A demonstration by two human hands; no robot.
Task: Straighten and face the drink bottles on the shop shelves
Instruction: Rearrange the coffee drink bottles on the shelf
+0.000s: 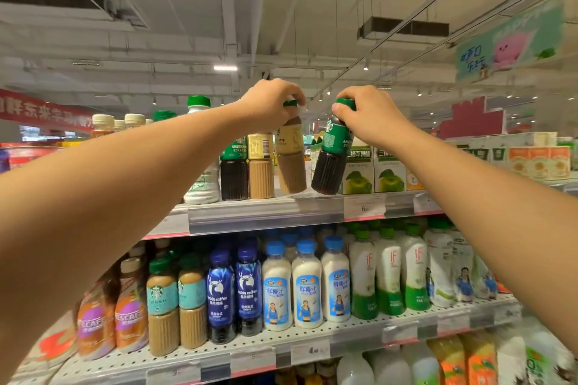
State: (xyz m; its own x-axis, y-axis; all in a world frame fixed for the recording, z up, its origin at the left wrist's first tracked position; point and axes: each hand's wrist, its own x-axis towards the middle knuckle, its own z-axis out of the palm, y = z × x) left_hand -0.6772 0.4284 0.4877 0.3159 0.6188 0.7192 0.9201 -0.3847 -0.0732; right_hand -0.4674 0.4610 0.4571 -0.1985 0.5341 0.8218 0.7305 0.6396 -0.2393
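My left hand grips the green cap of a tan latte bottle, which hangs tilted just above the top shelf. My right hand grips the green cap of a dark coffee bottle with a green label, also tilted and lifted off the shelf. Both bottles lean with their bases toward each other's side. To the left, a dark bottle and a tan bottle stand upright on the top shelf.
Green apple juice cartons stand right of the held bottles, a white green-capped bottle to the left. The shelf below holds coffee bottles, blue bottles, coconut milk bottles and white-green bottles.
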